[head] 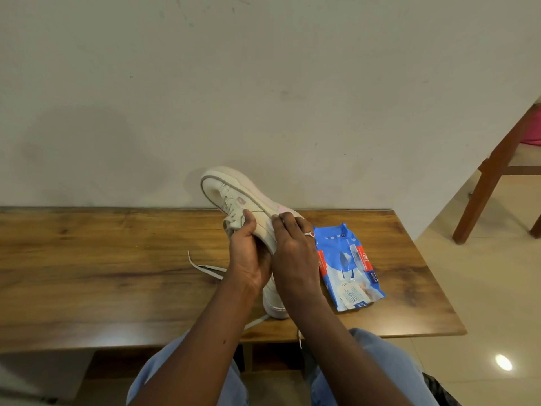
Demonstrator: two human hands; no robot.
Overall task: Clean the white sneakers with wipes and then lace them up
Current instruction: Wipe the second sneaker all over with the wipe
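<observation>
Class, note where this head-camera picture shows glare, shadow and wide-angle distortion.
Head view: a bright reflection glares on the floor tile; a sheen crosses the table near its front edge; a broad soft shadow darkens the wall at left; the wooden leg at right leans, likely wide-angle stretch; the sneaker looks fairly sharp.

Domestic room — a home interior.
Wooden worktop [117, 259] against plain wall [263, 83]; glossy tiled floor [483, 288]; wooden chair [491, 177] — household furnishings.
</observation>
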